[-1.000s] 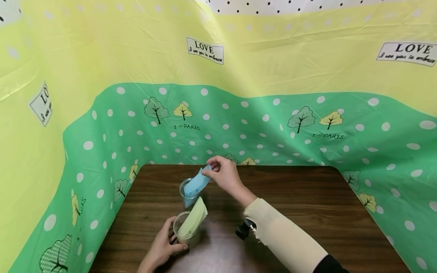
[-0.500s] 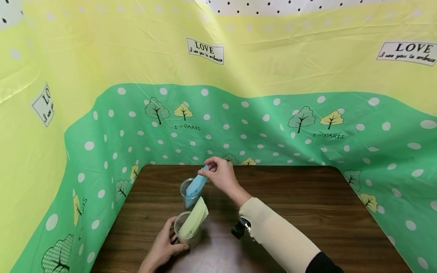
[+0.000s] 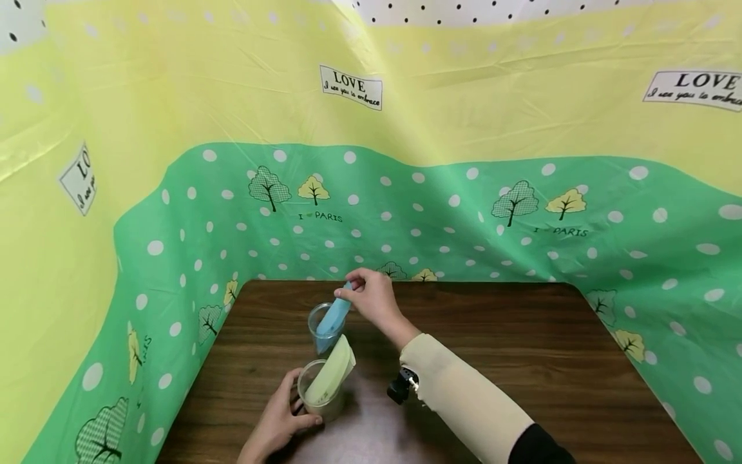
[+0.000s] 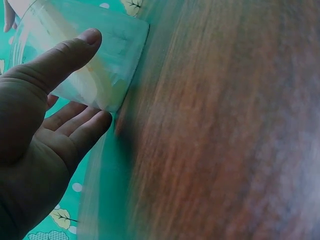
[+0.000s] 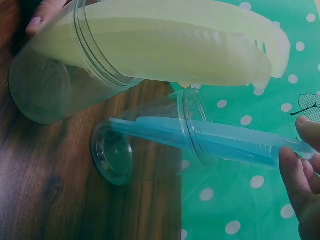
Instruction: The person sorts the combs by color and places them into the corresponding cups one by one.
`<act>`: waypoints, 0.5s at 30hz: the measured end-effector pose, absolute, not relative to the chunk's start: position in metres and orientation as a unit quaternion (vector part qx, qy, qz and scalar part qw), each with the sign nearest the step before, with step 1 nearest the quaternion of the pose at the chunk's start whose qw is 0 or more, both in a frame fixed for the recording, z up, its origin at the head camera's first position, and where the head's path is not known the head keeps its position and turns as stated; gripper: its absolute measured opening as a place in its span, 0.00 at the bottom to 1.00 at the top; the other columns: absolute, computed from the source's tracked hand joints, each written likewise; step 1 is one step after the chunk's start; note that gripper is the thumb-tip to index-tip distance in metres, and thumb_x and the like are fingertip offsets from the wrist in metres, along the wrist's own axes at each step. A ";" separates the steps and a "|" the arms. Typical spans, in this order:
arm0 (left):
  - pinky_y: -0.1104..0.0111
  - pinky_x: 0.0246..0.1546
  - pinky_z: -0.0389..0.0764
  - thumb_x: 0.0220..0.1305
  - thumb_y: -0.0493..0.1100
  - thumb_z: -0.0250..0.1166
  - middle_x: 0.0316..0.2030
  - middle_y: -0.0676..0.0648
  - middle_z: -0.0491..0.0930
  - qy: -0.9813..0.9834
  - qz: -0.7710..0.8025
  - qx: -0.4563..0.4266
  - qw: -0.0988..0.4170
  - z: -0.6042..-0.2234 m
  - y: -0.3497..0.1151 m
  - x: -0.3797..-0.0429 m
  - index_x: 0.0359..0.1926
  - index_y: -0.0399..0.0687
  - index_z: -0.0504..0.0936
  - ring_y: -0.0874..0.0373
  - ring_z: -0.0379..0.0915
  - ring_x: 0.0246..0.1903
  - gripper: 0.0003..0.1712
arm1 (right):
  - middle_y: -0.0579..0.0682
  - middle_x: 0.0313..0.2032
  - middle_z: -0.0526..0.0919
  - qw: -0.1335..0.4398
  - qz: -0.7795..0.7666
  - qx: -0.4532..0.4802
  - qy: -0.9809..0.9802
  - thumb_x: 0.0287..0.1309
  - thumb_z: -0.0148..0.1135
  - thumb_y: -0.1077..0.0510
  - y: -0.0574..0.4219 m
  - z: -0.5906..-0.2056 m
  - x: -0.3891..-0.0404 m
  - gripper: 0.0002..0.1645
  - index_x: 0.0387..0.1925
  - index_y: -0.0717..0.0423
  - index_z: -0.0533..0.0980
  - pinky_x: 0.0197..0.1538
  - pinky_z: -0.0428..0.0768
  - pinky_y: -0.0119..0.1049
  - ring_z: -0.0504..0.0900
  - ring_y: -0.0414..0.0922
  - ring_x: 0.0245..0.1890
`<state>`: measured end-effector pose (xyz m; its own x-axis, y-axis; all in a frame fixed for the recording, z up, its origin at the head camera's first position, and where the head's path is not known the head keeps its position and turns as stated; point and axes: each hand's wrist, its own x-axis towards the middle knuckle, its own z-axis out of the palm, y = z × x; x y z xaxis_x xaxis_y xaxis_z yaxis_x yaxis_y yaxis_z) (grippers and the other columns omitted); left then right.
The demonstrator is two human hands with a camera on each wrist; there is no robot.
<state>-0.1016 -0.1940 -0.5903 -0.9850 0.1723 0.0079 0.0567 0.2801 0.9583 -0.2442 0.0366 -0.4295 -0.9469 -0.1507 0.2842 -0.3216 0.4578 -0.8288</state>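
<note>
My left hand [image 3: 277, 419] holds the nearer clear plastic cup [image 3: 324, 410], thumb on one side and fingers on the other. A pale yellow-green curved plastic piece [image 3: 332, 375] leans in that cup and sticks out well past its rim. Behind it stands a smaller clear cup [image 5: 112, 150] on the table. In this one slants a thin blue plastic piece [image 5: 220, 137] with a toothed edge, its lower end inside the cup. Its upper end is pinched between the thumb and fingers of my right hand [image 3: 373, 299].
Both cups stand close together on a dark wood table [image 3: 475, 348], left of its middle. A green and yellow patterned cloth [image 3: 429, 200] hangs around the back and sides. A small black device [image 3: 400, 386] is on my right wrist.
My right hand has shifted slightly left and turned the blue piece, which shows narrower now. The left hand and the nearer cup have stayed in place.
</note>
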 end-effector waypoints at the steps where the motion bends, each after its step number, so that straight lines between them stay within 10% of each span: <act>1: 0.62 0.64 0.76 0.42 0.33 0.84 0.68 0.32 0.69 0.799 0.595 0.071 0.048 -0.590 -0.194 -0.102 0.70 0.44 0.64 0.32 0.66 0.68 0.55 | 0.47 0.31 0.83 0.089 0.494 0.139 -0.854 0.52 0.80 0.52 0.036 -0.431 -0.245 0.19 0.43 0.54 0.85 0.30 0.83 0.32 0.82 0.42 0.29; 15: 0.64 0.64 0.76 0.42 0.34 0.85 0.69 0.32 0.68 0.796 0.600 0.067 0.052 -0.590 -0.194 -0.101 0.71 0.44 0.63 0.33 0.66 0.68 0.56 | 0.45 0.32 0.84 0.097 0.475 0.142 -0.863 0.57 0.77 0.47 0.030 -0.441 -0.245 0.19 0.46 0.53 0.85 0.36 0.82 0.33 0.80 0.39 0.32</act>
